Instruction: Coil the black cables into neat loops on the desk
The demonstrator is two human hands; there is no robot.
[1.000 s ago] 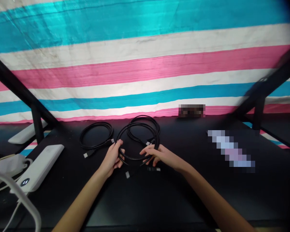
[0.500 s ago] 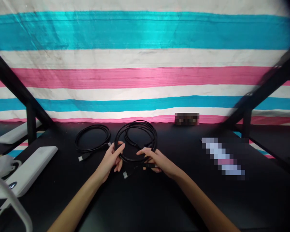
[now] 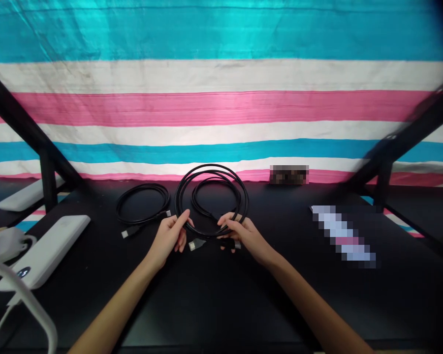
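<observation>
My left hand pinches the left side of a coiled black cable, thumb on top. My right hand is closed on the lower right of the same coil, which stands tilted up off the table. Near its fingers hangs a dark plug. A USB plug with a metal end shows between the hands. Behind the held loops, another black cable coil lies on the table. Left of my left hand rests a further coiled black cable with a USB plug at its near end.
A white power bank lies at left, beside a white charger and a thick white curved cord. Blurred-out objects lie at right and back. Black frame bars slant at both sides before a striped sheet.
The held coil has been raised and tilted more upright, its loops spreading wider. Both hands stay on it. The camera view has tipped slightly downward.
</observation>
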